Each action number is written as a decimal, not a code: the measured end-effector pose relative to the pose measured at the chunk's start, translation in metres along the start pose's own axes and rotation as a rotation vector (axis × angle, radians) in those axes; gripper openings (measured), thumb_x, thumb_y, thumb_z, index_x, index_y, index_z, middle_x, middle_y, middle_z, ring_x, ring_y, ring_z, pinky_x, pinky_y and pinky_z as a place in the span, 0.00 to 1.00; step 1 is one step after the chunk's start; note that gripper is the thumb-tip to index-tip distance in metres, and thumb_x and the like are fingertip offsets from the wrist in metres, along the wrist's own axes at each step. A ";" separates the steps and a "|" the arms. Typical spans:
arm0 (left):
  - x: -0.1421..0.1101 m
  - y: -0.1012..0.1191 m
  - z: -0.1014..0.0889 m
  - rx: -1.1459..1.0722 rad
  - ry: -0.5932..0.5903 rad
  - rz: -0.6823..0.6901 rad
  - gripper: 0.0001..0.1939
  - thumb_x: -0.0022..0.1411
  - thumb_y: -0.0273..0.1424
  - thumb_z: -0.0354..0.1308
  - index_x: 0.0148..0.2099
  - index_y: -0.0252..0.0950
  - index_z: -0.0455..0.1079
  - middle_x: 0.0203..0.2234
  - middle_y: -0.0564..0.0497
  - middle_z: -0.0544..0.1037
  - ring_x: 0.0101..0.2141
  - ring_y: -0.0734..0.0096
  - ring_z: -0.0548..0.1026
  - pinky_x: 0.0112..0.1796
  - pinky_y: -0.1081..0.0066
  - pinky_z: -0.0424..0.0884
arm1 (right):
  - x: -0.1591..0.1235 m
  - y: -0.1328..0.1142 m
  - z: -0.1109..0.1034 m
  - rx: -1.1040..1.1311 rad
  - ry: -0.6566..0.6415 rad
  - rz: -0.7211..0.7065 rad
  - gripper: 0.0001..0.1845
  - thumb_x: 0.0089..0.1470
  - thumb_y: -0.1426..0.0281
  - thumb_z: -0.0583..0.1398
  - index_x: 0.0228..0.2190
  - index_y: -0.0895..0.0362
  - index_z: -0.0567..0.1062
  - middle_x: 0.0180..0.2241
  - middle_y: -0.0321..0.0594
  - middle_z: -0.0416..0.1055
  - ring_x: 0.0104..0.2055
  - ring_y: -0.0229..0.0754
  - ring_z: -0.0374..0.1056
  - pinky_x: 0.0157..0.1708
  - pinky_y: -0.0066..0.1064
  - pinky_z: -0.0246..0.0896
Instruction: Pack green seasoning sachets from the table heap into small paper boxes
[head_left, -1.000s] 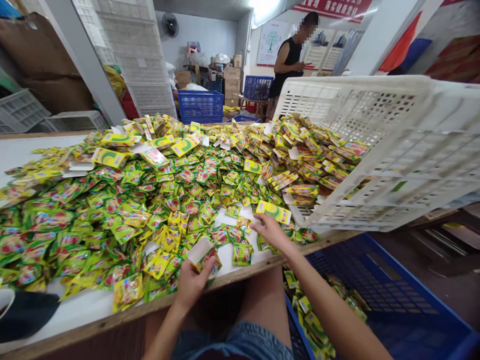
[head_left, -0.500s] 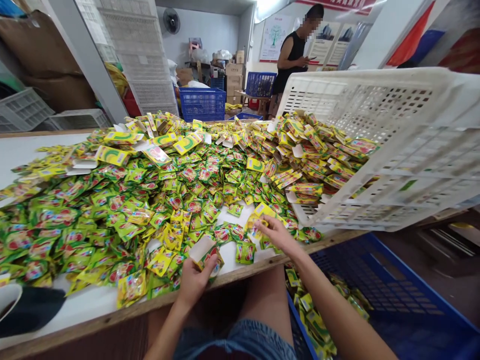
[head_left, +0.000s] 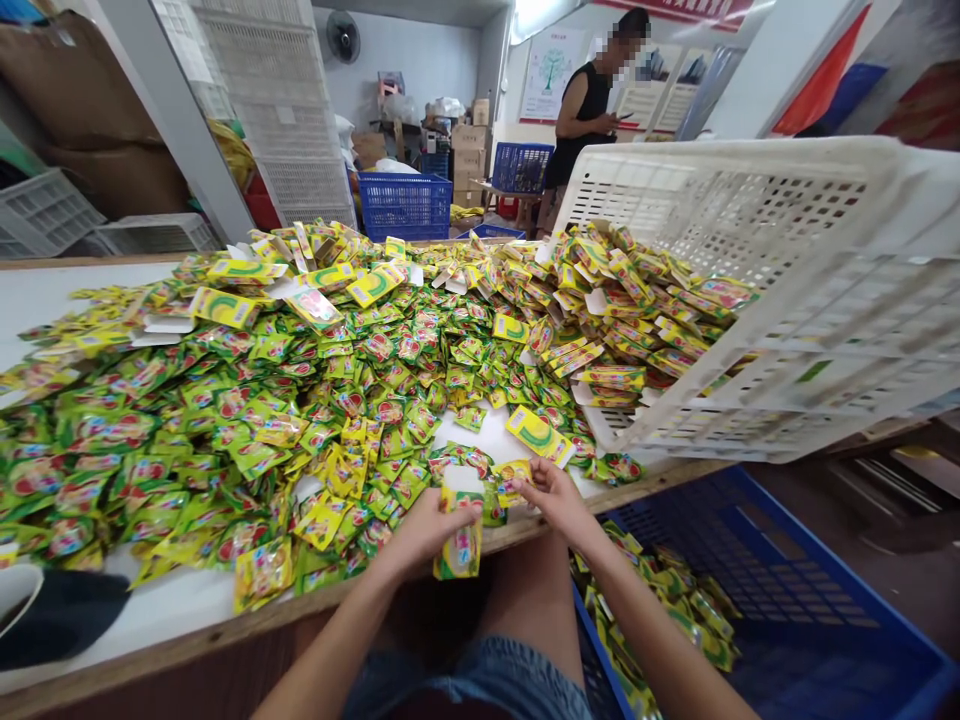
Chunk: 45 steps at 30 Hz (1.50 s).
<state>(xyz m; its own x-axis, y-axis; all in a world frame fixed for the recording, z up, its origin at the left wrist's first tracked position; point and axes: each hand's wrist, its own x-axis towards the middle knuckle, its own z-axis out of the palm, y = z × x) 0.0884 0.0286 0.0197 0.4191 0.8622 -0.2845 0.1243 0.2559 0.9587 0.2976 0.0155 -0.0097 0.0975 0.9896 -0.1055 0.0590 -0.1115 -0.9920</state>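
Observation:
A big heap of green and yellow sachets [head_left: 300, 390] covers the white table [head_left: 52, 300]. At the table's near edge my left hand [head_left: 420, 530] grips a small open carton [head_left: 459, 545], upright with its white flap up. My right hand [head_left: 551, 495] is just to the right of it, fingers pinched on a yellow sachet [head_left: 512, 472] beside the carton's mouth. A flat yellow carton [head_left: 538, 434] lies on the table just beyond my right hand.
A white plastic crate [head_left: 787, 290] lies tipped on its side at the right, sachets spilling from it. A blue crate [head_left: 780, 610] with filled packs stands below the table at my right. A dark object [head_left: 60, 615] sits near left. A person stands at the back.
My left hand turned the carton upright and brought it right, toward the edge. My right hand picked a sachet off the table and drew it back to the carton.

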 end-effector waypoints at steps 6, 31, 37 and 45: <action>0.006 0.010 0.007 -0.003 -0.029 -0.010 0.13 0.48 0.35 0.62 0.33 0.31 0.74 0.25 0.50 0.79 0.27 0.65 0.75 0.29 0.70 0.70 | -0.006 0.002 -0.007 0.026 0.184 -0.025 0.20 0.42 0.59 0.64 0.32 0.55 0.61 0.28 0.36 0.68 0.27 0.38 0.65 0.20 0.25 0.60; -0.010 0.001 -0.015 -0.169 0.082 0.039 0.22 0.46 0.38 0.66 0.42 0.31 0.69 0.30 0.46 0.79 0.30 0.63 0.77 0.33 0.68 0.71 | -0.005 -0.063 0.053 0.067 0.139 -0.321 0.12 0.52 0.62 0.59 0.35 0.56 0.68 0.31 0.37 0.70 0.32 0.39 0.66 0.32 0.29 0.63; -0.009 0.000 -0.012 -0.171 0.049 0.114 0.17 0.46 0.36 0.66 0.35 0.31 0.69 0.22 0.52 0.75 0.24 0.71 0.73 0.28 0.72 0.69 | -0.010 -0.085 0.068 -0.308 -0.047 -0.632 0.05 0.55 0.73 0.55 0.36 0.56 0.69 0.32 0.38 0.68 0.36 0.40 0.64 0.36 0.30 0.60; -0.009 0.003 -0.016 -0.095 0.121 0.205 0.16 0.45 0.31 0.65 0.39 0.33 0.70 0.30 0.50 0.77 0.30 0.68 0.74 0.31 0.72 0.69 | -0.014 -0.101 0.070 -0.658 -0.342 -0.663 0.11 0.52 0.82 0.53 0.35 0.55 0.69 0.37 0.41 0.63 0.39 0.40 0.63 0.39 0.30 0.60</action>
<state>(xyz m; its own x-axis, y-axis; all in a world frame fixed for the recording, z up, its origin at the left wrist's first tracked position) 0.0706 0.0285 0.0249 0.3155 0.9449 -0.0872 -0.0401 0.1051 0.9936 0.2204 0.0198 0.0875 -0.4402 0.8314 0.3390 0.5477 0.5479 -0.6323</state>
